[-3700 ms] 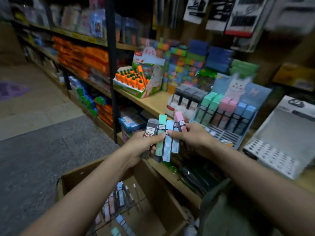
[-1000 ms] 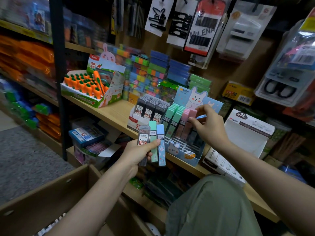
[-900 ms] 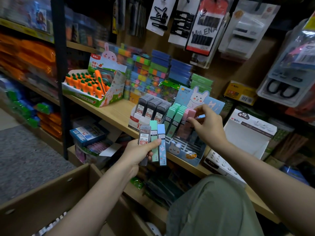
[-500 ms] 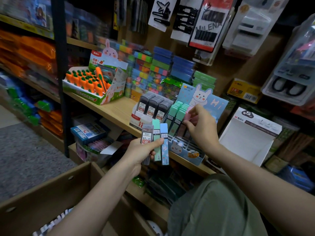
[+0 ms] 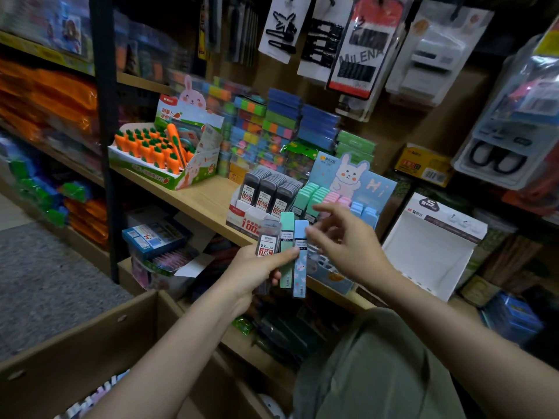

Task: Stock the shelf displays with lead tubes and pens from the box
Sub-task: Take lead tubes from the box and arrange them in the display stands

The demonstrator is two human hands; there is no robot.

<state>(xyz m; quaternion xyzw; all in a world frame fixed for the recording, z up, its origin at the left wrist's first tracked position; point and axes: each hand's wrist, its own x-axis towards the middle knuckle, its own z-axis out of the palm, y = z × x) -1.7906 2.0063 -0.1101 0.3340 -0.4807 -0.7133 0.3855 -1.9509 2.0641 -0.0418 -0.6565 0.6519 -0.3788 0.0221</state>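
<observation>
From the head camera, a stationery shop shelf (image 5: 193, 196) is seen from above. Three lead tubes are held upright, fanned side by side, in the left hand (image 5: 257, 267): a grey tube (image 5: 267, 240), a mint green tube (image 5: 286, 237) and a light blue tube (image 5: 301, 258) printed with small rabbits. The left grip is closed around their lower halves, with the thumb laid across the fronts. The right hand (image 5: 348, 249) is held just beside the blue tube, its grip open, fingers loosely spread and nothing held. Behind the hands, a rabbit-themed display (image 5: 351, 176) on the shelf is filled with rows of green, pink and blue tubes; dark tubes are racked in a white display (image 5: 242, 211) to its left. A cardboard box (image 5: 90, 352) is seen at lower left.
</observation>
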